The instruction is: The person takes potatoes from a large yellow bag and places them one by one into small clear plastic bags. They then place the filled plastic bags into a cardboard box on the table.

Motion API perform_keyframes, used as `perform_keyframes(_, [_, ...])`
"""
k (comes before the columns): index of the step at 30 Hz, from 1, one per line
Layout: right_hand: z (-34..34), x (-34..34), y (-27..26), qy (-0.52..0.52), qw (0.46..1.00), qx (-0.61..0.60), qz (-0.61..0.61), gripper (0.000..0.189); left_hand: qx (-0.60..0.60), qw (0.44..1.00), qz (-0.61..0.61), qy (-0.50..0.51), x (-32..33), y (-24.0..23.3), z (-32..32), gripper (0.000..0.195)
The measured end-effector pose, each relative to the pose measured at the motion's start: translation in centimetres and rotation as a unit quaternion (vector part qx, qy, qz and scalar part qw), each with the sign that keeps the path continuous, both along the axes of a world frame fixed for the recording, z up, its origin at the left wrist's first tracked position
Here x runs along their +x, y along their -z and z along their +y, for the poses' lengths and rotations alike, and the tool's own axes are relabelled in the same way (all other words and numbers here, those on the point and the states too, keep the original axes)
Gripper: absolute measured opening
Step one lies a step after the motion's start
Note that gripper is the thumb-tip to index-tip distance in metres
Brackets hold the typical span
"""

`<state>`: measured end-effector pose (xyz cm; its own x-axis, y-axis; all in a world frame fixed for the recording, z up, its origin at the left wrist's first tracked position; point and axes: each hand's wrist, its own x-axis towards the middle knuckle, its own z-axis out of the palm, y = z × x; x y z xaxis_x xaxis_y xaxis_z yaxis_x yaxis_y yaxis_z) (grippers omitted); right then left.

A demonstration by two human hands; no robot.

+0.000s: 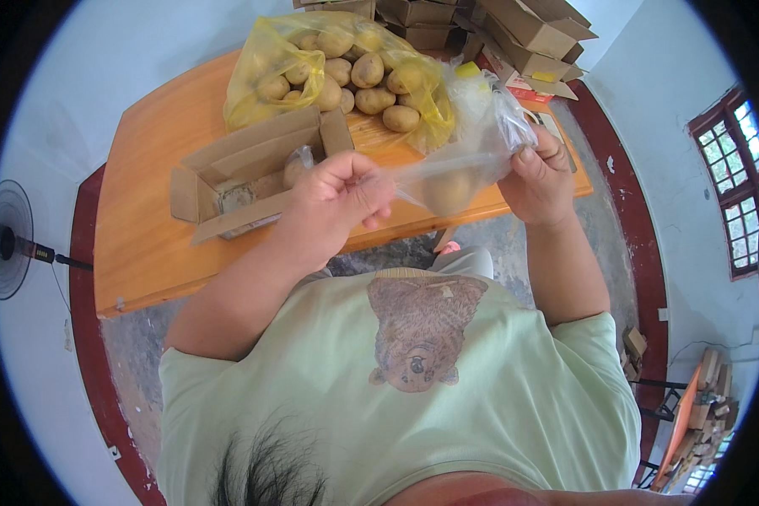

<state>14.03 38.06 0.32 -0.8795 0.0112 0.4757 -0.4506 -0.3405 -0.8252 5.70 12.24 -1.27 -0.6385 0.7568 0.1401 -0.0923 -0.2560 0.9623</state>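
Note:
Between my two hands a clear plastic bag (pixel 481 161) is stretched, with a potato (pixel 448 191) hanging inside it. My left hand (pixel 348 196) pinches one side of the bag; my right hand (pixel 537 171) grips its other side between thumb and fingers. Behind my left hand lies an open cardboard box (pixel 246 171), holding a potato in a clear bag (pixel 298 166), partly hidden by the hand. Farther back on the wooden table, many potatoes (pixel 368 69) fill an open yellow plastic bag (pixel 243 95). More clear plastic bags (pixel 471 98) lie to its right.
The wooden table (pixel 145 221) spans the area before me. Several open cardboard boxes (pixel 537 44) are stacked at its back right, above a red and white box (pixel 531 92). A fan (pixel 12 240) stands at the far left. Another table (pixel 680 424) with cardboard pieces is at the lower right.

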Motion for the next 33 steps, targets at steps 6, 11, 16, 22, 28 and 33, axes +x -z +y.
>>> perform_keyframes(6, [-2.2,0.3,-1.2,-0.059,0.994,0.013,0.089,0.017,0.043,0.982,-0.181,0.027,0.2,0.9,1.9,0.02])
perform_keyframes(11, [-4.3,0.7,-0.5,-0.047,0.996,-0.018,0.074,0.013,0.009,0.95,-0.291,0.116,2.0,0.7,2.8,0.042])
perform_keyframes(16, [-5.0,0.6,-0.2,-0.047,0.997,-0.06,0.031,0.013,0.106,0.855,-0.422,0.28,2.1,2.3,2.9,0.059])
perform_keyframes(22, [-3.9,1.2,-1.1,-0.007,0.997,0.02,0.081,0.015,0.205,0.771,-0.51,0.322,1.4,4.2,2.3,0.059])
perform_keyframes(28, [-2.2,2.9,-4.4,0.315,0.77,0.439,0.341,0.036,0.13,0.831,-0.511,0.176,1.8,2.7,2.2,0.056])
perform_keyframes(33, [-4.8,1.3,-4.7,0.266,0.542,0.697,0.387,0.058,0.103,0.852,-0.474,0.198,1.6,3.1,2.6,0.051])
